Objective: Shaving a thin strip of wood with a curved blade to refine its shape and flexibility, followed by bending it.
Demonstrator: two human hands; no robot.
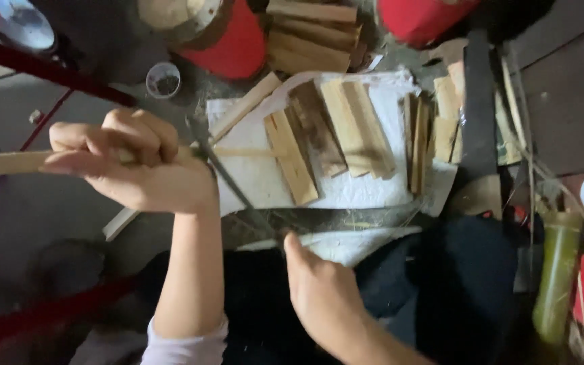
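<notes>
The left hand [133, 165] has its fingers [96, 138] curled tight around a long bamboo strip [8, 163], held level above the white sheet [265, 179]. The right hand [319, 290] is closed on the handle of a dark blade [234, 189] that meets the strip beside the left hand, over cut bamboo slats [346, 128].

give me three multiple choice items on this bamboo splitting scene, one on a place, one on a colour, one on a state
1. Where do the cut pale bamboo slats lie?
A. on the white cloth
B. in a bucket
C. on a shelf

2. What colour is the round stool at the top?
A. blue
B. red
C. yellow

3. How is the left hand?
A. open flat
B. resting on a knee
C. closed around the long pale bamboo strip

Answers: 1 A, the slats lie spread across the cloth. 2 B, its side is bright red. 3 C, the fingers are curled round the strip, while the right hand grips the dark thin blade.
</notes>
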